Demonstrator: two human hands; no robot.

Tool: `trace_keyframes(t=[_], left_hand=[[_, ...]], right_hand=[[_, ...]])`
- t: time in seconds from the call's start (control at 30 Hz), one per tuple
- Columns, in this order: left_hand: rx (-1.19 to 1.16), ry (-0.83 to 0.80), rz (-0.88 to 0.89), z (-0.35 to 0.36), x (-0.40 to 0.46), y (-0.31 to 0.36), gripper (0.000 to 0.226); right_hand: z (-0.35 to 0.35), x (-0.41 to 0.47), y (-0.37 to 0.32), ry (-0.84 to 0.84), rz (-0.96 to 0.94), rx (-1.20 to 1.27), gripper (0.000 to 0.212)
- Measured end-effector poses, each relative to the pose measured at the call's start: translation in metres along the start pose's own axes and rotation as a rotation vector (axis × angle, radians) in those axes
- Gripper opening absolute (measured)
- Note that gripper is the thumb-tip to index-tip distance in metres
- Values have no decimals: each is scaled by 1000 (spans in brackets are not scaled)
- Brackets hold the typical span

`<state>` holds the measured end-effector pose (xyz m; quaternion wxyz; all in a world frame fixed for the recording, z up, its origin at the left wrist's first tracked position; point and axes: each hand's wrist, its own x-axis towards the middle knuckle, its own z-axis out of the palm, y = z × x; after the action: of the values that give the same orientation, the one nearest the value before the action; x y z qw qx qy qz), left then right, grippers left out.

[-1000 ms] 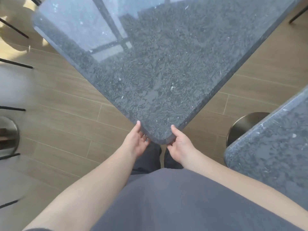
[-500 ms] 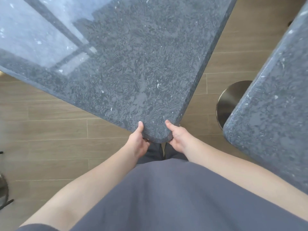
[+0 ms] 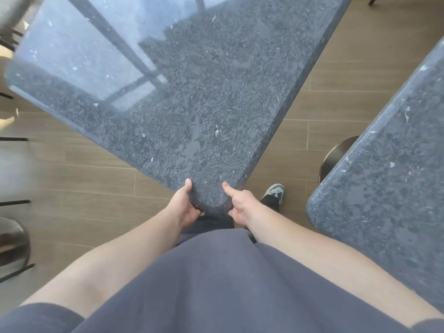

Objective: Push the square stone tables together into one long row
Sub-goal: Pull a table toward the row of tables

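Second stone table (image 3: 389,179) beside gripped table (image 3: 192,97); floor gap (image 3: 302,131) between

The square dark grey stone worktop (image 3: 192,97) is polished and glossy, its mottled, flecked surface mirroring a bright window, and the second dark grey speckled stone worktop (image 3: 389,188) looks the same but less shiny. The brown plank floor (image 3: 96,183) has a matt wood grain. The round base (image 3: 334,159) under the second worktop looks like brushed metal, and the grey shirt (image 3: 216,284) is soft matt cloth.
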<state>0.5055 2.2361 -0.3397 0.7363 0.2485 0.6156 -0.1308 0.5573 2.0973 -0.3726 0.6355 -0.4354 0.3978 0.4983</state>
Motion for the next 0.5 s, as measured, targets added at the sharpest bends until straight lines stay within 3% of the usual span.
trace_keyframes(t=[0.5], left_hand=[[-123,-34,-37,118,-10,-82,55]], right_hand=[[-113,-13,-84,65,-78,-151,44]])
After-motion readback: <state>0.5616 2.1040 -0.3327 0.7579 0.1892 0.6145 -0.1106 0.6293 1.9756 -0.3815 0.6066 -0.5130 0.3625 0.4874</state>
